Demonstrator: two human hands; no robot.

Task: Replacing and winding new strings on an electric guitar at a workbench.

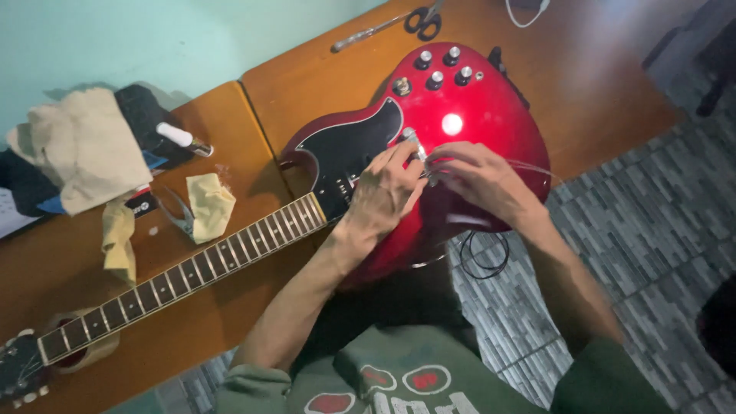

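— Status of hands?
— Left hand [386, 192] and right hand [479, 180] meet over the red guitar body [475, 107] on the table [322, 77], fingers pinched on a thin string [529, 165], apparently at the bridge.
— Hazard?
— String end may slip from the pinch and whip, or scratch the glossy finish, if tension releases suddenly.

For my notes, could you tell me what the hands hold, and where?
Both hands, left hand and right hand, pinch a thin guitar string near its end, above the red guitar.
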